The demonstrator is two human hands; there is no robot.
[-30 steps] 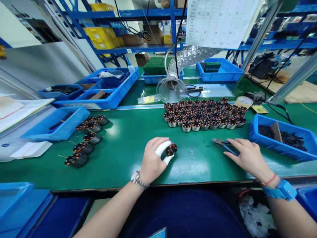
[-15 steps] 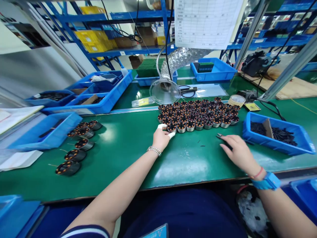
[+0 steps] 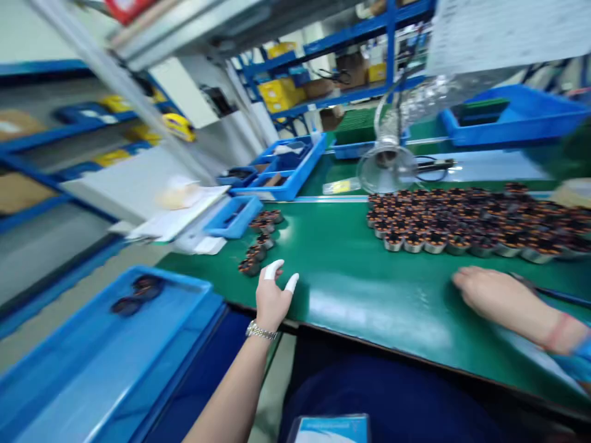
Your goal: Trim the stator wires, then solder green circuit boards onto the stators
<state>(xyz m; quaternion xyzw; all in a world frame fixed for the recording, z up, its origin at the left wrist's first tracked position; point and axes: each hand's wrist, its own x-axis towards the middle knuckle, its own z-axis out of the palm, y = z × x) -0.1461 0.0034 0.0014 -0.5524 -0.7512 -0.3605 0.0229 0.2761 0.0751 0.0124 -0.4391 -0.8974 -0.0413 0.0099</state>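
The left hand (image 3: 272, 298) has left the front row of the large pack of wound rings (image 3: 443, 221), where it was half a second ago, and is now over the desk (image 3: 341, 264) close to its front edge, toward the left corner. Its fingers are spread apart with nothing between them, white covers on thumb and forefinger; the ring carried a second ago is gone from the grasp, so it has most likely been set at the left end of that front row. The hand now sits just beside the small left group of rings (image 3: 258, 249), which straggles from near the front edge back toward the small blue bin (image 3: 234, 216); no contact shows. The view has swung left too, bringing in more of the large blue tray (image 3: 92, 375) past the desk's front left corner, with a few dark rings (image 3: 138, 294) at its far end. The right hand (image 3: 498, 301) lies low over the desk between the pack and the front edge, and the pliers (image 3: 563, 297) seem to rest beyond it, no longer under its palm; it is too blurred to tell whether its fingers close on anything. For the work, this reads as one ring finished with and the left hand free.
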